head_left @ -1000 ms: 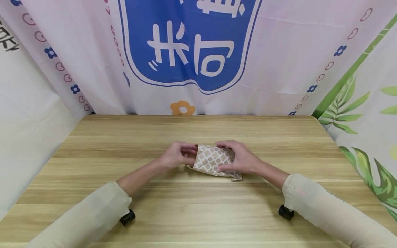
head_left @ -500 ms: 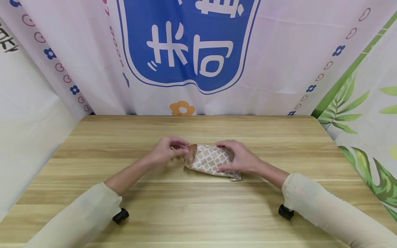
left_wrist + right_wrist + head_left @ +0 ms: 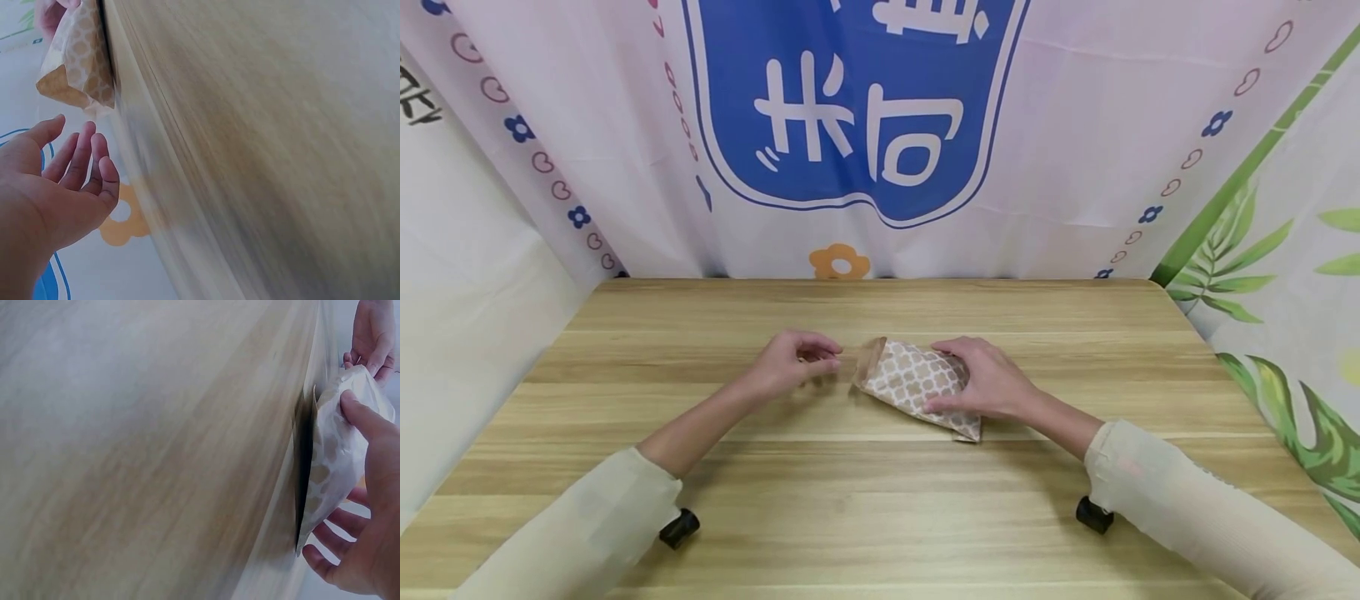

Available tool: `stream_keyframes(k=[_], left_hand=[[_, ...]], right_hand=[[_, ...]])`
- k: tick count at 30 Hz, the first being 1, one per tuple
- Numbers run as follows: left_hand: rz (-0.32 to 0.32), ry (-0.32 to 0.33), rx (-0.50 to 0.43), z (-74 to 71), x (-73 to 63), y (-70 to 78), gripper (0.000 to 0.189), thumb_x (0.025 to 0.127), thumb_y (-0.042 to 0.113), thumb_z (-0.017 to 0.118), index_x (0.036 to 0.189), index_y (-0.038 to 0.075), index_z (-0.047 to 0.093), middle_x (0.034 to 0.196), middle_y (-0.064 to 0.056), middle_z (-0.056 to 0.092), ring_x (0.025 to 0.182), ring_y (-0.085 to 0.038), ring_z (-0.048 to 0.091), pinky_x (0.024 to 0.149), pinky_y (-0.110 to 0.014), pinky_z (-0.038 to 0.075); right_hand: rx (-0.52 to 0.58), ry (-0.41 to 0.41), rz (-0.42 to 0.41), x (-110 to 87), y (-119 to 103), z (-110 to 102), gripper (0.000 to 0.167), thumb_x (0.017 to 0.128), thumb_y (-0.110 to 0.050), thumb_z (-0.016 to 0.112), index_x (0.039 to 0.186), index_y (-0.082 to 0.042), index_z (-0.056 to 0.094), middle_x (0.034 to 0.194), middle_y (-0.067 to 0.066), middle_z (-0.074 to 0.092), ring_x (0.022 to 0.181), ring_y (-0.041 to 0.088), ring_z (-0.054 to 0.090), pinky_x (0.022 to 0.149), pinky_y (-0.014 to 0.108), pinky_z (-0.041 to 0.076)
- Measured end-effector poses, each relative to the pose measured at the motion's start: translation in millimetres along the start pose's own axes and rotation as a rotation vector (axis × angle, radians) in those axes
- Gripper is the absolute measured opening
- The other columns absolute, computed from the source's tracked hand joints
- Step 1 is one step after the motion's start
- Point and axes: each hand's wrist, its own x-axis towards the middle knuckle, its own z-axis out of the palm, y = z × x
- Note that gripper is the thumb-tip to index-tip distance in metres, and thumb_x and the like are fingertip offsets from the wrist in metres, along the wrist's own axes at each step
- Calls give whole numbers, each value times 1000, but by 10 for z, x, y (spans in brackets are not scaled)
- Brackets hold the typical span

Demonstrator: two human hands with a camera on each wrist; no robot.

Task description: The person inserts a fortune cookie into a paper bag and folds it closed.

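A brown paper bag with a white lattice pattern lies at the middle of the table, its plain brown mouth facing left. My right hand holds its right end, thumb on the near side and fingers on the far side. The right wrist view shows that thumb pressed on the bag. To the left, my left hand hovers just apart from the mouth with fingers loosely bent. In the left wrist view nothing sits between the fingers of the left hand. The bag's inside is hidden.
The wooden table reaches back to a printed curtain at its far edge. Hanging cloths flank both sides. A black wrist device shows under the left sleeve, another black device under the right.
My left hand has come out of the bag's mouth and moved left. The bag has turned slightly, its mouth end swinging away from me, while my right hand keeps its hold.
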Motion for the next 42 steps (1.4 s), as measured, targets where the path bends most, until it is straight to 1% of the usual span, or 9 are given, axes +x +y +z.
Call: stream_keyframes(k=[4, 8, 13, 18, 22, 25, 30, 39, 42], left_hand=[[-2, 0, -8, 0, -3, 2, 28, 97, 7, 72, 119, -10, 69, 102, -14, 72, 92, -23, 64, 79, -26, 53], [0, 0, -16, 4, -2, -6, 29, 96, 7, 72, 119, -10, 69, 103, -15, 72, 92, -23, 64, 78, -25, 53], [-16, -9, -26, 17, -3, -14, 29, 96, 6, 72, 120, -10, 68, 103, -16, 72, 90, -27, 66, 74, -29, 56], [-42, -20, -30, 50, -2, -4, 31, 97, 7, 71, 122, -11, 66, 103, -17, 72, 85, -30, 68, 67, -30, 57], [-67, -32, -36, 99, 8, 9, 32, 97, 7, 70, 124, -11, 66, 103, -18, 71, 82, -28, 68, 65, -30, 57], [-89, -41, -37, 141, 28, 20, 33, 98, 9, 70, 124, -11, 66, 104, -18, 71, 82, -26, 68, 67, -31, 58], [-146, -65, -78, 199, 64, 39, 38, 100, 13, 69, 128, -10, 64, 106, -17, 71, 82, -22, 68, 70, -30, 59], [-155, -109, -165, 262, 78, 72, 46, 104, 16, 64, 139, -12, 55, 120, -23, 70, 92, -26, 72, 78, -35, 62], [-162, -121, -180, 287, 92, 91, 49, 103, 18, 65, 141, -12, 54, 118, -21, 71, 93, -26, 72, 79, -36, 62]], right_hand=[[8, -13, 25, -9, -19, -33, 90, 77, -55, 85, 144, -1, 58, 141, 18, 62, 131, 39, 57, 111, 56, 44], [47, -20, 44, -17, -11, -72, 85, 82, -54, 82, 144, -2, 58, 133, 17, 66, 123, 35, 62, 107, 54, 48], [91, -32, 66, -37, 23, -85, 78, 86, -53, 79, 142, -2, 60, 122, 15, 70, 103, 24, 66, 93, 45, 55], [187, -53, 127, -56, 20, -89, 69, 95, -48, 73, 142, 0, 59, 114, 12, 71, 85, 14, 66, 78, 34, 56], [239, -54, 173, -63, -9, -94, 62, 100, -45, 66, 142, 0, 59, 112, 12, 73, 85, 13, 69, 76, 33, 57], [253, -53, 179, -64, -17, -89, 62, 102, -45, 64, 143, 1, 58, 113, 14, 74, 78, 13, 69, 73, 33, 57], [327, -71, 195, -60, -36, -77, 65, 101, -41, 66, 147, 3, 52, 117, 17, 72, 65, 13, 71, 68, 32, 57], [456, -100, 246, -36, -90, -46, 65, 100, -32, 70, 150, 3, 47, 115, 19, 71, 65, 19, 71, 64, 34, 61], [478, -108, 253, -17, -99, -27, 69, 99, -32, 73, 151, 3, 46, 111, 17, 72, 66, 20, 71, 62, 35, 61]])
